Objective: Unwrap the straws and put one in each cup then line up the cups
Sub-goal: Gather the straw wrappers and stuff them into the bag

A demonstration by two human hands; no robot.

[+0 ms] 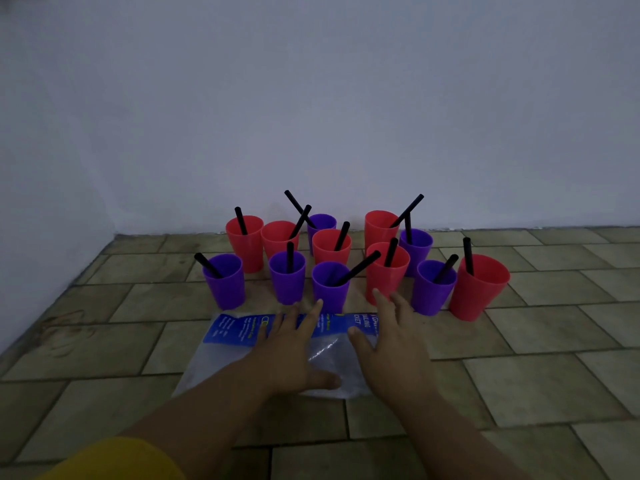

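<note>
A person's left hand and right hand reach forward, fingers straight and spread apart, gripping nothing, above a clear plastic bag with a blue printed strip that lies flat on the tiled floor. Beyond the bag, near the foot of a pale wall, six red cups and six purple cups stand upright in a loose cluster, not in a line. Each holds one black straw leaning on its rim. The left fingertips lie close to the middle front purple cup. The right fingertips overlap the base of a neighbouring red cup, contact unclear. A yellow sleeve shows at lower left.
</note>
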